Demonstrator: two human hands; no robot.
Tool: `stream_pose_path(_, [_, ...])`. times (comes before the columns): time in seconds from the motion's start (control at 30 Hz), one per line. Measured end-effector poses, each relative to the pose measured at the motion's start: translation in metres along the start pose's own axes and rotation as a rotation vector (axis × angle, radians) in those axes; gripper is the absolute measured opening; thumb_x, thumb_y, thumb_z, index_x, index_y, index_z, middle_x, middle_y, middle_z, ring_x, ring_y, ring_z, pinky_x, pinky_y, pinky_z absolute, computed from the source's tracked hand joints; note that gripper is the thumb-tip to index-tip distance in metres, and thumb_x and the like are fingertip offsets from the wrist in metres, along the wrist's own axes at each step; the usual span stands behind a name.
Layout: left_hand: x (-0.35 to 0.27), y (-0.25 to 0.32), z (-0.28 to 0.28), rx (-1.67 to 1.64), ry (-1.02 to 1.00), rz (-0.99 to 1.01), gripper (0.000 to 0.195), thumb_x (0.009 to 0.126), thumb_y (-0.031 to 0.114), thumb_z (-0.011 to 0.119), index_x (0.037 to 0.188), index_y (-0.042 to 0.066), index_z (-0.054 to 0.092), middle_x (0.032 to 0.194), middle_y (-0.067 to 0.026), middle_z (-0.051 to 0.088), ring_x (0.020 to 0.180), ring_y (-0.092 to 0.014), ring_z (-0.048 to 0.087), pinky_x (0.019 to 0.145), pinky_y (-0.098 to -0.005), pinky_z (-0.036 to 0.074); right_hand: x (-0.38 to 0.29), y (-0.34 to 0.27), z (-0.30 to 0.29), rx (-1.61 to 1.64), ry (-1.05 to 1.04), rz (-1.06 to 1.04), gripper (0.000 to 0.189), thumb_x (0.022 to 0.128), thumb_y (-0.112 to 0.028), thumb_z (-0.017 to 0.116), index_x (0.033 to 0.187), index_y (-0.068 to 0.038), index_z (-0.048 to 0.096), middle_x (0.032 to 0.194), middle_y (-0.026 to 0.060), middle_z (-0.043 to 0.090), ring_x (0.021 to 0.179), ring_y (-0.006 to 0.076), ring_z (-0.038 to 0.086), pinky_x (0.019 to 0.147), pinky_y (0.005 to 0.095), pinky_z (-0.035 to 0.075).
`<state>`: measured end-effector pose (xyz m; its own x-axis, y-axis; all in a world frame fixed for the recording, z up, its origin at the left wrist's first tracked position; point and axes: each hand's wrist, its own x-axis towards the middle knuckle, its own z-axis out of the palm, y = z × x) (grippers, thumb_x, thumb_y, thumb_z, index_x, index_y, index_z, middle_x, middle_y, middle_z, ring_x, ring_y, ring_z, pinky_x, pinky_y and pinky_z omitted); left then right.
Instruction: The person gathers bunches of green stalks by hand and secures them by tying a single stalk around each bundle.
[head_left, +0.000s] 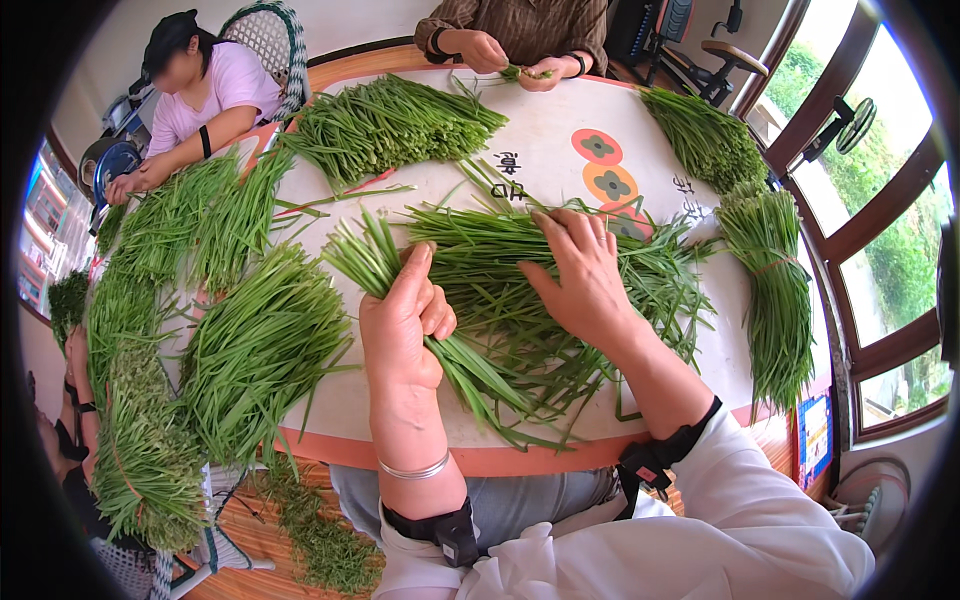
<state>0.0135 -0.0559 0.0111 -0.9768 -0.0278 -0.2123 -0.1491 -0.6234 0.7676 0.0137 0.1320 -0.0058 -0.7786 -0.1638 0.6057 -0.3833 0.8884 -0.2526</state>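
Note:
My left hand (405, 315) is closed around a bunch of long, flat green leaves that look like garlic chives (367, 255). The pale cut ends stick up past my thumb, and the leaf tips trail down to the right over the table. My right hand (581, 274) lies palm down on a loose heap of chives (480, 240), its thumb and fingers spread. The heap's stems point left and its leafy ends fan out to the right. A thick pile of chives (262, 352) lies left of my left hand, apart from it.
The table (360, 442) has an orange-red border. Across it, a person's hands (517, 64) hold a few stems behind a large chive pile (397, 124). Another person (206, 90) sits at the left. Tied bundles (776, 292) line the right edge. Trimmings (322, 532) litter the floor.

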Motion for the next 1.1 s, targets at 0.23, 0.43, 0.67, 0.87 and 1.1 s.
stream_pose_path(0.23, [0.000, 0.001, -0.002, -0.023, -0.026, -0.048, 0.016, 0.089, 0.021, 0.059, 0.093, 0.005, 0.061, 0.052, 0.0079, 0.030, 0.043, -0.005, 0.030, 0.043, -0.0233, 0.027, 0.027, 0.001, 0.026, 0.024, -0.184, -0.169, 0.044, 0.079, -0.018, 0.063, 0.117, 0.000, 0.051, 0.106, 0.0171, 0.058, 0.112, 0.0304, 0.047, 0.097, 0.0441, 0.032])
stream_pose_path(0.43, [-0.002, -0.002, 0.002, -0.036, -0.054, -0.081, 0.014, 0.087, 0.020, 0.061, 0.091, 0.007, 0.060, 0.053, 0.0072, 0.031, 0.044, -0.006, 0.032, 0.043, -0.0240, 0.027, 0.034, -0.001, -0.024, 0.292, -0.190, 0.110, 0.027, 0.077, -0.011, 0.064, 0.101, 0.001, 0.061, 0.090, 0.0161, 0.061, 0.092, 0.0310, 0.056, 0.086, 0.0401, 0.040])
stream_pose_path(0.67, [-0.012, 0.001, 0.004, 0.098, -0.340, -0.082, 0.024, 0.080, 0.012, 0.070, 0.098, -0.001, 0.062, 0.059, 0.0032, 0.048, 0.045, -0.006, 0.041, 0.044, -0.0232, 0.032, 0.003, -0.032, -0.053, 0.494, -0.029, 0.340, 0.020, 0.082, -0.006, 0.063, 0.100, 0.003, 0.058, 0.084, 0.0123, 0.056, 0.070, 0.0196, 0.054, 0.063, 0.0286, 0.043])
stream_pose_path(0.87, [-0.011, -0.006, 0.006, 0.083, -0.303, -0.062, 0.025, 0.076, 0.013, 0.075, 0.094, 0.002, 0.061, 0.062, 0.0027, 0.051, 0.046, -0.005, 0.041, 0.044, -0.0226, 0.033, -0.022, -0.035, -0.034, 0.658, -0.088, 0.386, 0.020, 0.082, -0.004, 0.063, 0.100, 0.004, 0.059, 0.087, 0.0115, 0.055, 0.069, 0.0180, 0.054, 0.060, 0.0268, 0.043])
stream_pose_path(1.1, [-0.012, -0.006, 0.009, 0.183, -0.239, -0.046, 0.013, 0.081, 0.012, 0.070, 0.089, 0.004, 0.062, 0.065, 0.0025, 0.054, 0.045, -0.005, 0.041, 0.042, -0.0222, 0.033, -0.032, -0.035, -0.024, 0.623, -0.128, 0.211, 0.039, 0.081, -0.014, 0.068, 0.111, 0.005, 0.052, 0.095, 0.0167, 0.055, 0.081, 0.0293, 0.057, 0.068, 0.0349, 0.048])
